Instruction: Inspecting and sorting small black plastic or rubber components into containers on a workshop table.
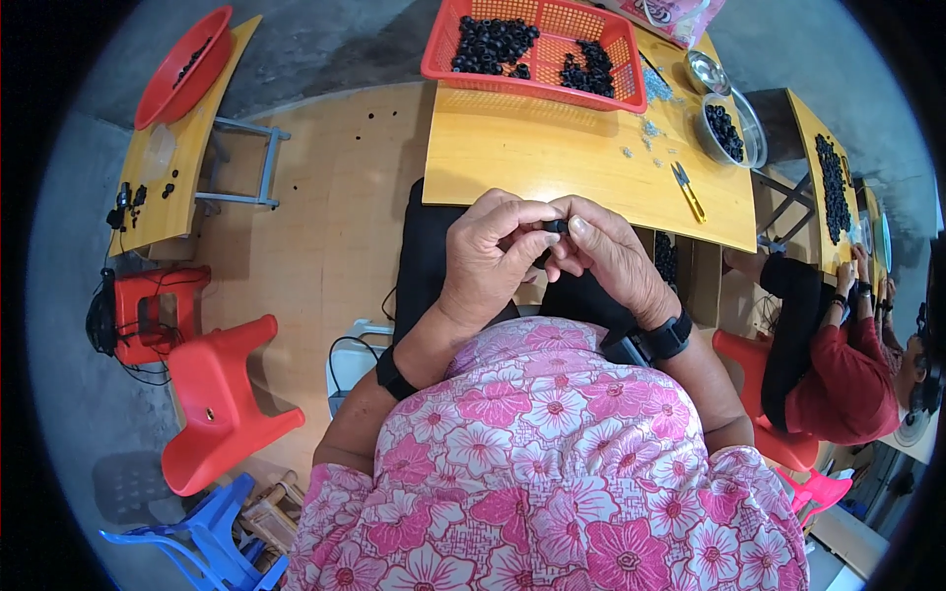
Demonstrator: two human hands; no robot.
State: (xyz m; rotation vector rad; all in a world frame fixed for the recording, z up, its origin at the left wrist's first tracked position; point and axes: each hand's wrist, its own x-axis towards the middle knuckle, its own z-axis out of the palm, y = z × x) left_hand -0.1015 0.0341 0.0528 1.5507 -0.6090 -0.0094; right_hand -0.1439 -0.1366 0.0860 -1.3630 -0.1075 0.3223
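Both my hands meet above my lap, just off the near edge of the yellow table (552,148). Pinched between their fingertips is a small black round part (556,227); its exact kind cannot be made out. My left hand (495,251) closes on it from one side, thumb and forefinger together. From the other side my right hand (613,254) grips it, the thumb over the top. Beyond them, a red plastic basket (537,91) holds two heaps of similar black parts (493,44). Yellow-handled snips (689,192) lie on the table to the right.
A clear bowl (724,128) of black parts and a small metal bowl (707,73) stand at the table's right. Small clear pieces (650,128) lie scattered nearby. At right, a person in red (847,379) sits by another table. Red chairs (222,404) stand on the left.
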